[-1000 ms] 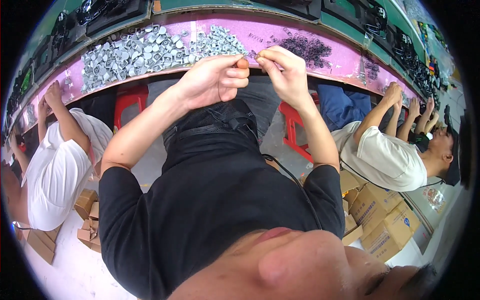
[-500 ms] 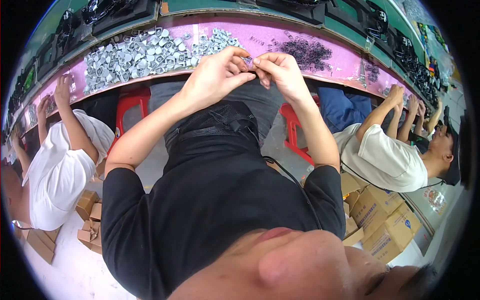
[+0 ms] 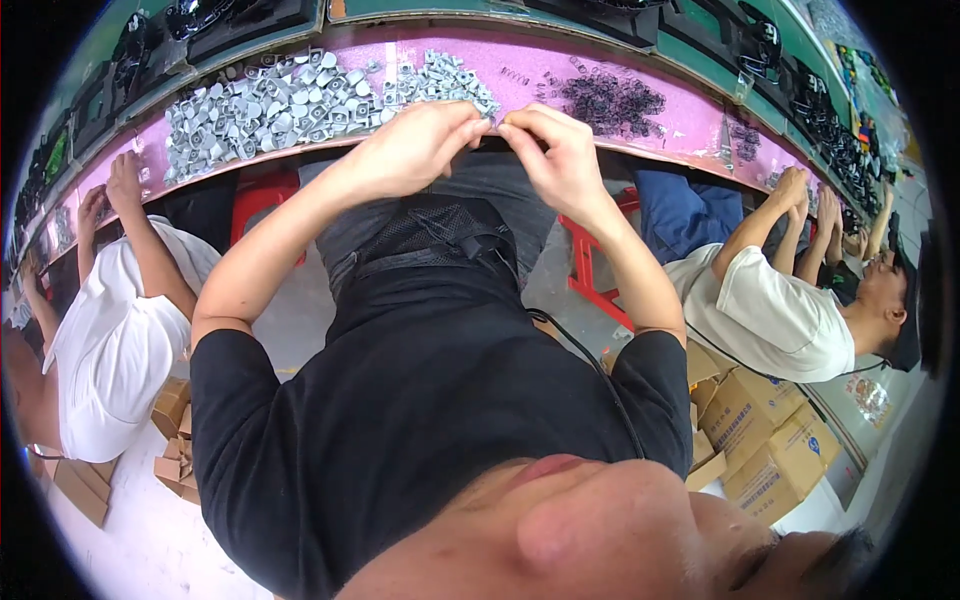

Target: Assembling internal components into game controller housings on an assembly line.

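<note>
Close together at the near edge of the pink worktop [image 3: 420, 42], my two hands meet fingertip to fingertip. My left hand [image 3: 432, 145] is closed, with thumb and forefinger pinched. Facing it, my right hand [image 3: 558, 155] is also closed in a pinch. Whatever lies between the fingertips is too small to make out. Beyond my left hand is a heap of smaller grey pieces [image 3: 440, 80], and left of that a wide spread of grey plastic caps [image 3: 265, 112]. A tangle of small dark coil springs [image 3: 612, 102] lies beyond my right hand.
A green conveyor [image 3: 400, 8] carrying black parts runs behind the worktop. A worker in white [image 3: 130, 340] sits at my left, another in a light shirt [image 3: 770, 305] at my right. Red stools [image 3: 585, 270] and cardboard boxes [image 3: 770, 440] stand below.
My left hand has turned, its spread fingers drawing in to a pinch. The fingertips of both hands have come a little apart, and my right hand has shifted slightly.
</note>
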Motion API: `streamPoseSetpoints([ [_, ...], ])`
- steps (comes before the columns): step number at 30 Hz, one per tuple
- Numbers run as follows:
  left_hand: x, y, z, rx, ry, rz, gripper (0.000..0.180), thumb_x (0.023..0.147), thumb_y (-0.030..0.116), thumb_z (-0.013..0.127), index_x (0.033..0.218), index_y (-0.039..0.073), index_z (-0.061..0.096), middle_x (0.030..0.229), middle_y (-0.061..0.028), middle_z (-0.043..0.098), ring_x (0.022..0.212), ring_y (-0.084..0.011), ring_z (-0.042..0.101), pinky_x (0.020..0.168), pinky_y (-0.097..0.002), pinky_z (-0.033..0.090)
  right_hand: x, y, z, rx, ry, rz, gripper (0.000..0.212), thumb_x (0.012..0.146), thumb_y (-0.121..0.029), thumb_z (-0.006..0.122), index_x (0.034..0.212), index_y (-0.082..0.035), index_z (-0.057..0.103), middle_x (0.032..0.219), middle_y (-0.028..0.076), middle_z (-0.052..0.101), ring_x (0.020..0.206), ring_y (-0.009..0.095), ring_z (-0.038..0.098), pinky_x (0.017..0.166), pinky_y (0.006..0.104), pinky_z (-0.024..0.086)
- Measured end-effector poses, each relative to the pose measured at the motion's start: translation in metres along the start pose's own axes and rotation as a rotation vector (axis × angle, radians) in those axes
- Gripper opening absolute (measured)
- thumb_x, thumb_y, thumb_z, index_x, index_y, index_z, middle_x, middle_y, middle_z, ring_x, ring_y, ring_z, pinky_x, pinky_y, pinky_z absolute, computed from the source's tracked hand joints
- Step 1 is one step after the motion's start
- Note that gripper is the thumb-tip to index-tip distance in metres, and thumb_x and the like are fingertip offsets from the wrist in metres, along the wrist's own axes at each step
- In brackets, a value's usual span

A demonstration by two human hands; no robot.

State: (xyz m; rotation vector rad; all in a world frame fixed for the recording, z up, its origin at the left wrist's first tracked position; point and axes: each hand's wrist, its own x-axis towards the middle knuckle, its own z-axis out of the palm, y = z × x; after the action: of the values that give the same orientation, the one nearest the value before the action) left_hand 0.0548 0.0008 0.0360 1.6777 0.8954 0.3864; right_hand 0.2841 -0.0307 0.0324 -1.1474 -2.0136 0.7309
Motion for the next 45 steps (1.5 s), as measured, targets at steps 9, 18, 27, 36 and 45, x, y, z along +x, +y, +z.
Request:
streamPoseSetpoints([
  [9,-0.017,-0.006,0.017,-1.828,-0.638,-0.103,0.036,0.115,0.033,0.04,0.085,0.014,0.046,0.075,0.0074,0.035,0.055,-0.0023,0.035,0.046,-0.0183,0.047,0.015,-0.001,-0.022,-0.427,0.167,-0.739,0.026,0.074,0.006,0.081,0.098,0.007,0.071,0.088,0.016,0.069,0.074,0.029,0.07,0.065,0.0393,0.06],
  [18,-0.008,0.003,0.009,-0.454,0.259,-0.148,0.031,0.107,0.025,0.058,0.12,-0.002,0.066,0.09,-0.0065,0.066,0.077,-0.0175,0.07,0.074,-0.0344,0.061,0.005,-0.012,0.001,-0.133,0.056,-0.093,0.01,0.087,0.001,0.076,0.096,0.005,0.072,0.08,0.014,0.067,0.066,0.026,0.065,0.062,0.0333,0.053],
  [27,0.0,-0.001,-0.001,0.704,0.371,0.574,0.025,0.087,0.014,0.076,0.11,0.005,0.07,0.101,-0.0071,0.071,0.088,-0.0257,0.072,0.069,-0.0367,0.06,0.009,-0.009,-0.012,0.412,-0.165,0.651,0.021,0.102,-0.017,0.069,0.099,0.003,0.075,0.073,-0.002,0.065,0.065,0.003,0.056,0.057,0.0199,0.044],
  [36,0.006,-0.003,-0.012,0.805,0.152,0.645,0.026,0.09,0.013,0.068,0.113,0.003,0.067,0.098,-0.0085,0.066,0.089,-0.026,0.07,0.071,-0.0372,0.058,0.019,0.002,-0.022,0.494,-0.492,0.631,0.019,0.105,-0.011,0.062,0.107,0.004,0.073,0.078,0.003,0.068,0.066,0.008,0.06,0.061,0.0254,0.05],
  [45,-0.007,-0.005,-0.01,-0.873,-0.376,-0.253,0.04,0.113,0.038,0.049,0.09,0.008,0.06,0.072,0.0059,0.042,0.054,-0.0016,0.037,0.041,-0.0222,0.038,0.011,-0.02,-0.031,-0.436,-0.18,-0.456,0.029,0.076,-0.002,0.071,0.104,0.006,0.069,0.096,0.014,0.067,0.08,0.03,0.067,0.074,0.0356,0.057],
])
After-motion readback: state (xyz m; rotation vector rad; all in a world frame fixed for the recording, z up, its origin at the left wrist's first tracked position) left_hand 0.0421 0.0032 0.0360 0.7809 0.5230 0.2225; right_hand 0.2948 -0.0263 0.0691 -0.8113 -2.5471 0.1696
